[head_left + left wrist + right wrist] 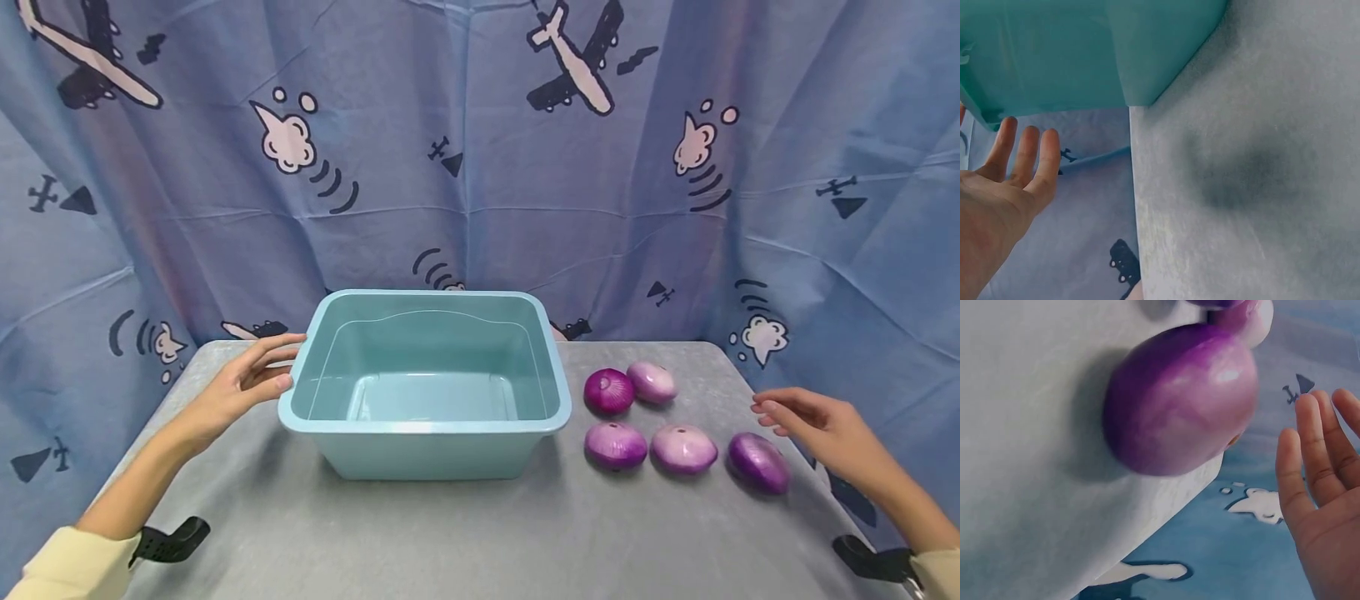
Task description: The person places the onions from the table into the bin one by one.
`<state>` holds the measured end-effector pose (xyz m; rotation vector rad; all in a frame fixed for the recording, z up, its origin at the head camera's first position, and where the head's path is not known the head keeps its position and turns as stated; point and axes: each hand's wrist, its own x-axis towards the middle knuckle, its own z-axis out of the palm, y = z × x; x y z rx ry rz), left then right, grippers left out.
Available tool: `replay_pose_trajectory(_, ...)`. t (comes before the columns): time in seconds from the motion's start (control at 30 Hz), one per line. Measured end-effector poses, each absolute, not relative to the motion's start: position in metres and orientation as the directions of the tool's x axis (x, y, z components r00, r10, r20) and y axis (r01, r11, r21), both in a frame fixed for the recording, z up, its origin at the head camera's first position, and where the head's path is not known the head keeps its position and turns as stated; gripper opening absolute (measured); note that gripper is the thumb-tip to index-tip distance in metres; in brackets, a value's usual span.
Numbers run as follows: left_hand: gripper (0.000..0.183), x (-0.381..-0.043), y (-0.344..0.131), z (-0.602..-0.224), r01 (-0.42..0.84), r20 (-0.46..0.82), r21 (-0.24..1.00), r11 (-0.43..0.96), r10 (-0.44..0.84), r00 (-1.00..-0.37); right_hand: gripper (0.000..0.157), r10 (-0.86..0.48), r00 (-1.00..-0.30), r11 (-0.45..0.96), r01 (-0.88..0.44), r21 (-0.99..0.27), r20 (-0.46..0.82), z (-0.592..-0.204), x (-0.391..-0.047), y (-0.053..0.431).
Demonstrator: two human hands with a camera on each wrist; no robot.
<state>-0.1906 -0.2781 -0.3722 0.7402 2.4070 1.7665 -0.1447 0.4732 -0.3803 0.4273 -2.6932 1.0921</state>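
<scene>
My left hand is flat and holds nothing, at the tub's nine o'clock side to steady it. My right hand, fingers loose, waits at three o'clock of the nearest onion.

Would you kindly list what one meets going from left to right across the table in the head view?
Left hand → blue tub → dark purple onion → pale onion at the back → pale onion in front → purple onion at the right end → right hand.
</scene>
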Motion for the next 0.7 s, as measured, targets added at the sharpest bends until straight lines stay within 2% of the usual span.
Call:
replay_pose_trajectory(0.13, 0.055, -0.192, -0.278, -0.373, 0.338, 0.224, 0.915, 0.22, 0.418, -0.88, 0.022, -0.121, -0.962, 0.737, -0.252, -0.628, 0.244, -0.385, -0.14, 0.479)
replay_pose_trajectory(0.3, 0.055, -0.193, -0.278, -0.374, 0.327, 0.213, 0.918, 0.225, 0.417, -0.883, 0.042, -0.035, -0.986, 0.826, -0.12, -0.551, 0.162, -0.393, -0.135, 0.482)
replay_pose_trajectory(0.53, 0.056, -0.191, -0.276, -0.372, 0.32, 0.203, 0.918, 0.234, 0.417, -0.886, 0.049, -0.068, -0.987, 0.776, -0.144, -0.615, 0.145, -0.412, -0.129, 0.493)
replay_pose_trajectory(0.7, 0.056, -0.192, -0.273, -0.37, 0.32, 0.202, 0.921, 0.224, 0.426, -0.882, 0.059, -0.157, -0.975, 0.702, -0.222, -0.677, 0.157, -0.423, -0.128, 0.499)
